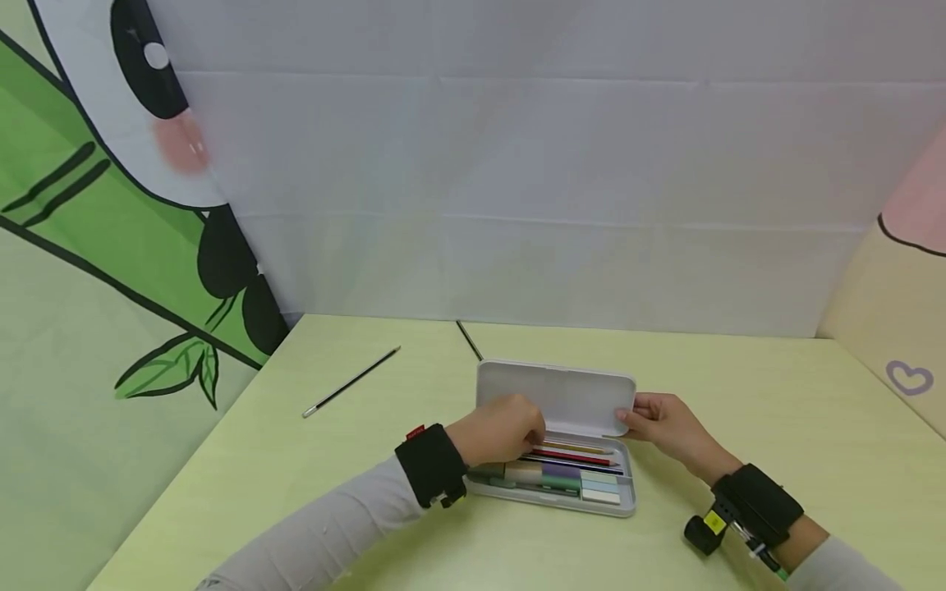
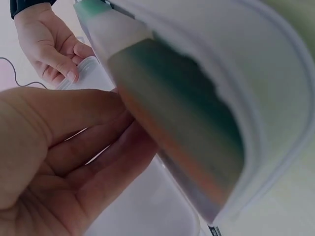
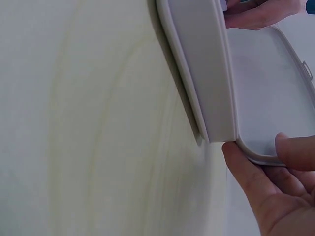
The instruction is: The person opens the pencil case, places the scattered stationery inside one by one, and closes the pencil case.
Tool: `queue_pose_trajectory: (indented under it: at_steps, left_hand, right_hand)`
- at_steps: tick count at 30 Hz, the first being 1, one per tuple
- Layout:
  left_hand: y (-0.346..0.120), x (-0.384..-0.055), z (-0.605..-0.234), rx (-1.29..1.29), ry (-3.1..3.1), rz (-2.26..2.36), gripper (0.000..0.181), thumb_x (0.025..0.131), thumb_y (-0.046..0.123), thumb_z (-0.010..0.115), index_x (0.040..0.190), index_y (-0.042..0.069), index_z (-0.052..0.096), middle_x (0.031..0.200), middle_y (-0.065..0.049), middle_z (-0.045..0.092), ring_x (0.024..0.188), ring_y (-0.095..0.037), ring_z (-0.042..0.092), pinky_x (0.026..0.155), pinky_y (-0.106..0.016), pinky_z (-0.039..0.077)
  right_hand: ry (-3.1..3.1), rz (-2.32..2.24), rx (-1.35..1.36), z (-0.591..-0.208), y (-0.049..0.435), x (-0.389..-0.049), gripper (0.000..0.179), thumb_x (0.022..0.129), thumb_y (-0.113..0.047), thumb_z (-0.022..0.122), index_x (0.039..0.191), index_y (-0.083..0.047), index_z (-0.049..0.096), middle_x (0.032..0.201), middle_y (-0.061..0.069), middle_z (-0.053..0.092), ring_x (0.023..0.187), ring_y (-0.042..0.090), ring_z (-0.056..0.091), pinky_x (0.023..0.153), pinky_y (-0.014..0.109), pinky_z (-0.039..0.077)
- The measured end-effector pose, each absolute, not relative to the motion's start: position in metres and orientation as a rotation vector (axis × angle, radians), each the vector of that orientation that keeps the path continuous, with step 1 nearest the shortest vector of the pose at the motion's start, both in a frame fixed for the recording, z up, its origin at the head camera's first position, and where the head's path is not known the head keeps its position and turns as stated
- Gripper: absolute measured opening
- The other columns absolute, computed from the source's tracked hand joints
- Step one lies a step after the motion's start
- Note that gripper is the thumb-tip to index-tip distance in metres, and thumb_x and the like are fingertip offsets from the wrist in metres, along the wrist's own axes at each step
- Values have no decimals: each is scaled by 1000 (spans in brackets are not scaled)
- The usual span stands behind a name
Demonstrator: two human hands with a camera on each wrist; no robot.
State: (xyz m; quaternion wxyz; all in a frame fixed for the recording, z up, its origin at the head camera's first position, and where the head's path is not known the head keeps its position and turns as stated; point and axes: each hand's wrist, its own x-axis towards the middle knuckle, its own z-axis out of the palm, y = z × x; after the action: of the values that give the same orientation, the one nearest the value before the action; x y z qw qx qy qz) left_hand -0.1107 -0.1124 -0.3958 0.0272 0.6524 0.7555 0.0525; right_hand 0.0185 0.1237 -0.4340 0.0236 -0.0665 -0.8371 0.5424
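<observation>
A white pencil case lies on the table with its lid raised. My right hand pinches the lid's right edge, its thumb on the inner face and fingers behind. My left hand reaches over the left part of the case with bent fingers, fingertips among the pencils. I cannot tell whether those fingers pinch a pencil, as the hand hides the left ends. Inside lie a yellow pencil, a red pencil, thick green-barrelled pens and a pale blue-and-white block.
A dark pencil lies on the table left of the case. Another thin dark stick lies behind the lid, partly hidden by it. A grey-white cloth wall stands along the table's back edge, with printed panels at both sides.
</observation>
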Motion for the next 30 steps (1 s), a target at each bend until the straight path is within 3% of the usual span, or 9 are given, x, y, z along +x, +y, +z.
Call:
queue_pose_trajectory:
  at_steps: [8, 16, 24, 30]
  left_hand:
    - [-126, -124, -382, 1900, 2355, 312, 13, 87, 2, 66, 93, 6, 77, 93, -7, 76, 85, -17, 71, 75, -22, 56]
    - [-163, -148, -365, 1839, 2490, 388, 14, 82, -4, 67, 87, 5, 77, 87, -8, 75, 79, -17, 69, 73, -28, 57]
    - [-211, -197, -360, 1502, 2745, 455, 14, 80, -2, 71, 92, 3, 76, 92, -13, 74, 81, -22, 68, 72, -33, 56]
    - [-237, -229, -364, 1350, 2833, 409, 9, 79, -5, 69, 80, 2, 73, 84, -13, 71, 74, -21, 64, 66, -31, 52]
  right_hand:
    - [-2593, 1681, -203, -434, 124, 19, 44, 97, -13, 55, 128, 18, 49, 123, 34, 59, 103, 23, 70, 84, 31, 58]
    - [-2577, 1705, -203, -432, 122, 19, 46, 98, -12, 54, 130, 19, 46, 125, 35, 58, 104, 23, 70, 84, 30, 58]
    - [-2596, 1697, -206, -430, 126, 17, 45, 98, -11, 54, 130, 19, 47, 126, 34, 57, 107, 31, 68, 85, 31, 58]
    - [-2602, 1688, -193, -427, 129, 15, 44, 98, -10, 54, 129, 20, 47, 124, 34, 58, 105, 30, 69, 84, 31, 58]
